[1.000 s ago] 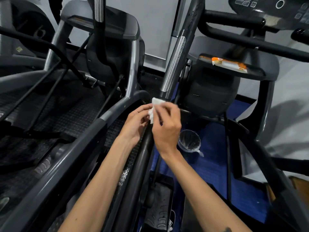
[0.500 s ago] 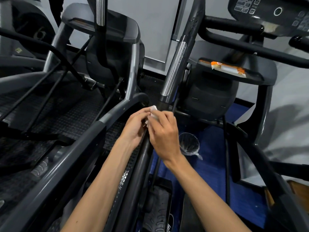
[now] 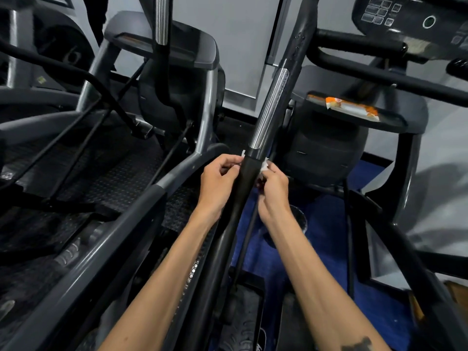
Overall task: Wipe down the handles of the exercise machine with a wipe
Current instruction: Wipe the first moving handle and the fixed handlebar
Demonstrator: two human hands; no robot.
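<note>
Both hands pinch wipe (image 3: 264,165) ends flanking the handle (image 3: 249,171).

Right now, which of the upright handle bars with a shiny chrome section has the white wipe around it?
The slanted black handle bar in the middle, between both hands, white wipe showing on either side. The other chrome-sleeved bar stands upper left, untouched.
</note>
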